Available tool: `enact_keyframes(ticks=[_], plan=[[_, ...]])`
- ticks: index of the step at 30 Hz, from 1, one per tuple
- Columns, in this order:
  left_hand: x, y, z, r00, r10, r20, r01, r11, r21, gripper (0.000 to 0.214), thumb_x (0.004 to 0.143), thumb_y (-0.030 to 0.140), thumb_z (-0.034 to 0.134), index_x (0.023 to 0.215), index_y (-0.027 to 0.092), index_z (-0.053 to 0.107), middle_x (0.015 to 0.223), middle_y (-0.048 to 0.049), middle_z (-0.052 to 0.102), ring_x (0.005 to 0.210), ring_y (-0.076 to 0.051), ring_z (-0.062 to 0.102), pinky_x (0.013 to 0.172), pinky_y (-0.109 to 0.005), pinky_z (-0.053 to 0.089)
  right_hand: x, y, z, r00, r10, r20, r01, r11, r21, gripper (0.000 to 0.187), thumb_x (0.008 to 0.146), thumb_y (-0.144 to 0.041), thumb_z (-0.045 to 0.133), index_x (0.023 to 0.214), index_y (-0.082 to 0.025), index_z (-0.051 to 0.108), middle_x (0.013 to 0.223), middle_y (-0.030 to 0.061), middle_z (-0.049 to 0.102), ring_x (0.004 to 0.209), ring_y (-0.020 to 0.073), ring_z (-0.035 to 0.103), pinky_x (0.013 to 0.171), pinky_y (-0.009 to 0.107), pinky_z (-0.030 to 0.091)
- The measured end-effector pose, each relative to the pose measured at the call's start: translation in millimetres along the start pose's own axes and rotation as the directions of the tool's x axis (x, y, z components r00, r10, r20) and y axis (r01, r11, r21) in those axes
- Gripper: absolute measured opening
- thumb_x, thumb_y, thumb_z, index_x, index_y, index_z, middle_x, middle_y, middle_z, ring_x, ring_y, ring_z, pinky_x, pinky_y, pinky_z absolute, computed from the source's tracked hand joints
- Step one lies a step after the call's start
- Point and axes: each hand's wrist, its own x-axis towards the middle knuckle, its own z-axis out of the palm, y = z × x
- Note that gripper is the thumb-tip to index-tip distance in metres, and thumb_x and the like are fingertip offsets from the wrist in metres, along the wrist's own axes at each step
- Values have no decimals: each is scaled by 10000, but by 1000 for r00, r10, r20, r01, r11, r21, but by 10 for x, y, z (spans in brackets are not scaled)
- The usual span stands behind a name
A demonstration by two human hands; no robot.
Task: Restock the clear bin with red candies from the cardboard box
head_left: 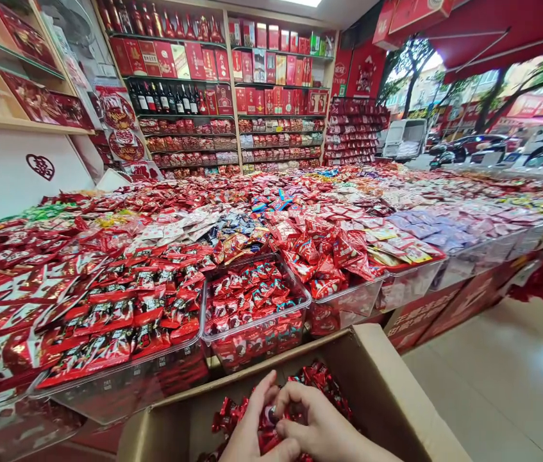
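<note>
Left hand [250, 428] and right hand [317, 418] cupped together, fingers part-curled; firm hold, I cannot tell. Red sweets [322, 380] under and beyond grip, inside box [389, 369]. I judge sweets light, slick-wrapped; best pinched mid-body, not wrapper ends.

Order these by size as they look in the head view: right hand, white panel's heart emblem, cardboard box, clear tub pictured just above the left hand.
1. Cardboard box, cut off by the frame
2. Clear tub
3. Right hand, without the forearm
4. Heart emblem
Nearness enlarges box and hand.
</note>
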Motion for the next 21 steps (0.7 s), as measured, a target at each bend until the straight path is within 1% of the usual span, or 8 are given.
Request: enact_keyframes(ticks=[3, 7, 9, 12, 14, 17, 19, 21], plan=[[82, 73, 111, 998, 2, -69, -8, 996, -83, 917, 496, 443, 730, 1267, 241, 275, 1234, -156, 445, 1038, -280, 506, 843, -366, 397, -33, -74, 11, 992, -38, -122, 61, 979, 192, 84, 636, -134, 509, 692, -196, 498, 774, 5, 568, 751, 150, 539, 686, 253, 428], [151, 39, 176, 999, -21, -25, 12, 947, -322, 942, 529, 379, 736, 1281, 240, 187, 966, -86, 613, 794, -212, 608, 739, -343, 432, -12, -27, 19, 976, -53, -210, 118, 944, 308, 95, 648, -187, 559, 701, -200, 481, 862, 30, 576, 831, 174, 548, 767, 293, 429], [160, -10, 177, 999, -20, -49, 0, 928, -373, 899, 531, 333, 745, 1262, 247, 228, 892, -55, 636, 723, -185, 609, 689, -312, 436, -1, 20, 17, 976, -86, -200, 136, 958, 253, 87, 669, -221, 561, 720, -190, 497, 875, 40, 582, 835, 175, 549, 773, 301, 427], [152, -42, 158, 990, 15, -139, -66, 928, -366, 745, 552, 303, 735, 1192, 236, 359, 886, -53, 642, 635, -151, 592, 645, -279, 441, -7, 50, 11, 973, -173, -155, 186, 980, 75, 79, 720, -248, 523, 752, -176, 533, 909, 57, 589, 867, 174, 539, 799, 299, 410], [139, -31, 146, 988, 7, -155, -63, 932, -356, 698, 588, 304, 708, 1192, 236, 365, 869, -55, 646, 519, -122, 558, 535, -258, 447, -18, 39, 14, 967, -208, -148, 206, 978, -30, 109, 741, -238, 497, 816, -178, 549, 936, 65, 586, 891, 173, 533, 812, 294, 403], [119, -21, 127, 982, -1, -190, -66, 937, -343, 714, 620, 322, 680, 1234, 258, 319, 859, -53, 655, 430, -101, 524, 441, -236, 439, -27, 13, 24, 965, -204, -167, 190, 977, -97, 283, 729, -198, 494, 1012, -190, 507, 979, 73, 579, 902, 175, 534, 795, 287, 415], [110, -38, 101, 963, 29, -269, -113, 947, -302, 619, 601, 344, 691, 1159, 245, 441, 883, -56, 663, 537, -134, 585, 551, -251, 478, -23, 13, 21, 962, -206, -179, 179, 971, -157, 291, 707, -175, 509, 997, -193, 526, 932, 66, 589, 872, 177, 536, 769, 282, 419], [107, -59, 65, 938, 57, -342, -145, 960, -239, 476, 560, 371, 712, 992, 212, 590, 901, -65, 674, 723, -193, 617, 695, -274, 475, -12, 35, 11, 958, -222, -183, 180, 958, -223, 205, 695, -166, 514, 890, -188, 573, 847, 54, 597, 796, 170, 536, 714, 268, 423]])
